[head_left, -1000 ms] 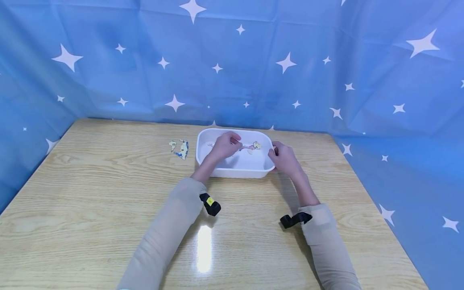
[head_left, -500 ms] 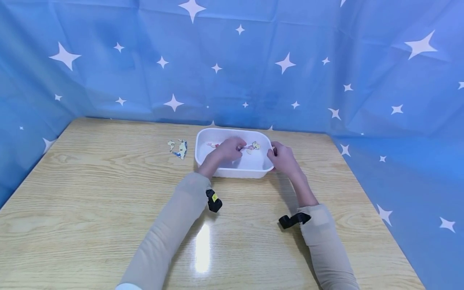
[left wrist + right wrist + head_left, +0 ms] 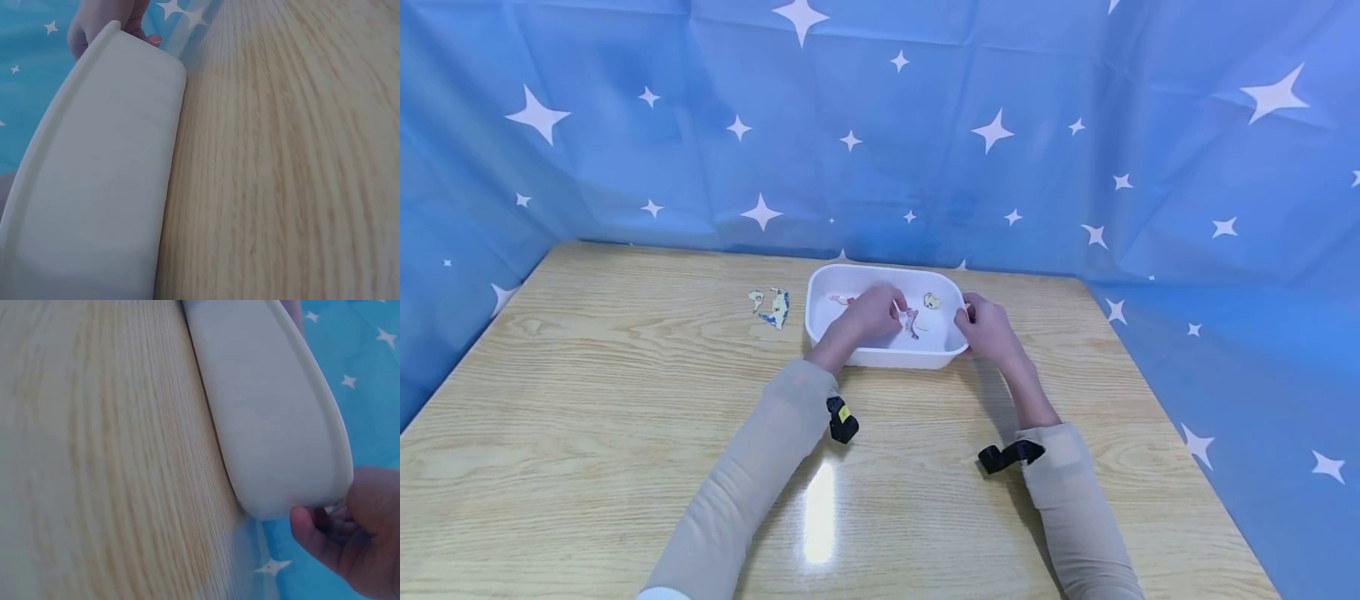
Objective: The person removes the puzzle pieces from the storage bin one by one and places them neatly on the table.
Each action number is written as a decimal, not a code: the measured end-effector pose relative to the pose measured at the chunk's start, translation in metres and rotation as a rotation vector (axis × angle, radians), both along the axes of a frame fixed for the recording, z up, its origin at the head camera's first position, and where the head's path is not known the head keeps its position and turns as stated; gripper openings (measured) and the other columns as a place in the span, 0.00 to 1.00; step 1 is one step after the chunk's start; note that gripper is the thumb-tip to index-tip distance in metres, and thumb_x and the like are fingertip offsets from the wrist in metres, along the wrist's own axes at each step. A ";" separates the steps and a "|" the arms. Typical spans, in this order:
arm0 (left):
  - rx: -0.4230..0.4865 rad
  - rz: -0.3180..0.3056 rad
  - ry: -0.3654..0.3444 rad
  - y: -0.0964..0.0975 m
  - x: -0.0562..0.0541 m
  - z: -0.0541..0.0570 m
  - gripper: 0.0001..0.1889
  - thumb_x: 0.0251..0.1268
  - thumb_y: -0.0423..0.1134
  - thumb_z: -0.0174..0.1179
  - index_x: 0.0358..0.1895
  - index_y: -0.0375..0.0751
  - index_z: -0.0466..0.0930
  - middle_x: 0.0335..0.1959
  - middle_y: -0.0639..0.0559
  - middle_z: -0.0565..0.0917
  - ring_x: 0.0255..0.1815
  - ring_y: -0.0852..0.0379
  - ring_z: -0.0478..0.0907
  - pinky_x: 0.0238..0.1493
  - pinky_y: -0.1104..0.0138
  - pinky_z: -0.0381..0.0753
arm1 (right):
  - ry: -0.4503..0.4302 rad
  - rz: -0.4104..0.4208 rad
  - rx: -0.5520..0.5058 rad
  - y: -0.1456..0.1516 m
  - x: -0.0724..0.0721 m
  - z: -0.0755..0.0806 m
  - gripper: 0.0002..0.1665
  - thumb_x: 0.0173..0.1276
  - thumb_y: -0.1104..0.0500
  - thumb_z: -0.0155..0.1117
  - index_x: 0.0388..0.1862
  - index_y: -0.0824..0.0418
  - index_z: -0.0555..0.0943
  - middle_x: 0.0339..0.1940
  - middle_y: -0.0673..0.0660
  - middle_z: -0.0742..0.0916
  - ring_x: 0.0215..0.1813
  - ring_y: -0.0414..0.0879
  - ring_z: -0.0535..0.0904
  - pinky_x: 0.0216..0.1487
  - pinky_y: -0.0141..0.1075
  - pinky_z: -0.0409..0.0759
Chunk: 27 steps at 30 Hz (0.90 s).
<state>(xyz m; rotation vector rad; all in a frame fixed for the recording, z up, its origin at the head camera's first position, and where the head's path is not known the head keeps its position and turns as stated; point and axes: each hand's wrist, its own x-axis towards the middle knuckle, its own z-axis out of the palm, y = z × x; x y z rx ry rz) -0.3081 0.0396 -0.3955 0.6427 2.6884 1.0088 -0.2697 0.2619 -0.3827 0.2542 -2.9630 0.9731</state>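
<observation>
A white plastic tray (image 3: 895, 358) stands on the table near its back edge. My right hand (image 3: 991, 327) grips the tray's right end, thumb and fingers at the rim; the right wrist view shows this hand (image 3: 369, 534) at the tray's corner. My left hand (image 3: 874, 312) reaches inside, fingers bent, thumb and index finger apart. Just right of those fingertips lies a small pink-purple flat cut-out piece (image 3: 912, 323). A yellowish piece (image 3: 932, 301) lies farther right in the tray, and a red-and-white piece (image 3: 841, 299) at its left. The left palm is hidden.
Cream-and-blue flat cut-out pieces (image 3: 777, 308) lie on the wooden table (image 3: 625, 400) left of the tray, beside a smaller cream piece (image 3: 756, 299). A blue curtain with white stars (image 3: 865, 183) hangs behind the table.
The left hand has lowered and shifted right inside the tray. The pink-purple piece has turned from lying sideways by the yellowish piece to a steeper slant nearer me. The right hand stays put.
</observation>
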 end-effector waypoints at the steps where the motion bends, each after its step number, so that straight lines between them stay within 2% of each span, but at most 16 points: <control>1: -0.011 0.000 -0.002 0.001 0.000 0.000 0.14 0.68 0.33 0.64 0.55 0.38 0.81 0.43 0.47 0.81 0.44 0.53 0.76 0.48 0.64 0.77 | 0.005 -0.001 0.002 0.000 0.000 0.000 0.25 0.78 0.61 0.48 0.68 0.74 0.70 0.29 0.62 0.79 0.23 0.48 0.77 0.21 0.37 0.82; 4: -0.039 -0.035 0.017 0.002 0.001 -0.001 0.16 0.70 0.37 0.63 0.58 0.39 0.79 0.45 0.48 0.81 0.44 0.53 0.76 0.48 0.63 0.77 | 0.013 0.002 0.003 0.001 -0.001 -0.001 0.25 0.78 0.61 0.48 0.68 0.75 0.70 0.28 0.62 0.79 0.23 0.48 0.77 0.21 0.37 0.81; 6: -0.051 -0.083 0.043 0.003 0.001 -0.001 0.16 0.71 0.38 0.61 0.60 0.41 0.80 0.46 0.48 0.82 0.44 0.53 0.76 0.49 0.63 0.76 | 0.016 0.002 0.004 0.002 -0.001 -0.001 0.25 0.78 0.61 0.48 0.67 0.75 0.70 0.28 0.62 0.80 0.23 0.48 0.77 0.20 0.37 0.81; 9: -0.065 -0.140 0.065 0.005 0.001 -0.002 0.14 0.72 0.38 0.60 0.57 0.45 0.82 0.45 0.50 0.82 0.45 0.53 0.75 0.50 0.63 0.75 | 0.014 0.004 -0.001 0.002 -0.002 -0.002 0.24 0.78 0.61 0.48 0.67 0.75 0.71 0.28 0.63 0.80 0.23 0.48 0.77 0.20 0.37 0.81; 11: -0.076 -0.148 0.076 0.005 0.001 -0.003 0.11 0.73 0.39 0.60 0.54 0.45 0.84 0.44 0.51 0.83 0.44 0.54 0.75 0.49 0.64 0.75 | 0.013 0.006 -0.004 0.002 -0.001 -0.002 0.24 0.78 0.61 0.49 0.66 0.74 0.71 0.28 0.63 0.80 0.22 0.48 0.78 0.20 0.38 0.81; 17: -0.091 -0.100 0.080 0.005 0.000 -0.005 0.04 0.72 0.36 0.60 0.43 0.42 0.84 0.40 0.49 0.82 0.41 0.53 0.75 0.46 0.65 0.74 | -0.005 0.010 -0.012 0.002 -0.002 -0.003 0.25 0.78 0.61 0.48 0.68 0.74 0.69 0.28 0.62 0.79 0.22 0.48 0.77 0.21 0.38 0.82; 22: -0.113 -0.057 0.068 0.003 0.001 -0.002 0.08 0.69 0.30 0.57 0.49 0.37 0.80 0.43 0.46 0.81 0.45 0.51 0.75 0.51 0.63 0.76 | 0.007 0.007 -0.001 0.003 -0.003 -0.004 0.25 0.78 0.61 0.49 0.68 0.74 0.69 0.26 0.61 0.79 0.21 0.48 0.76 0.20 0.37 0.80; 24: -0.132 -0.040 0.062 0.003 0.001 -0.001 0.11 0.69 0.30 0.58 0.53 0.36 0.78 0.45 0.46 0.81 0.47 0.50 0.76 0.53 0.61 0.77 | 0.012 0.008 0.002 0.003 -0.004 -0.005 0.25 0.78 0.62 0.49 0.68 0.74 0.70 0.26 0.61 0.79 0.20 0.48 0.76 0.19 0.37 0.79; 27: -0.161 -0.025 0.052 0.001 0.001 -0.001 0.12 0.69 0.32 0.58 0.53 0.36 0.78 0.46 0.46 0.81 0.48 0.50 0.76 0.55 0.61 0.77 | 0.013 0.011 -0.003 0.003 -0.003 -0.005 0.25 0.78 0.62 0.49 0.69 0.74 0.69 0.26 0.61 0.79 0.19 0.48 0.77 0.19 0.37 0.80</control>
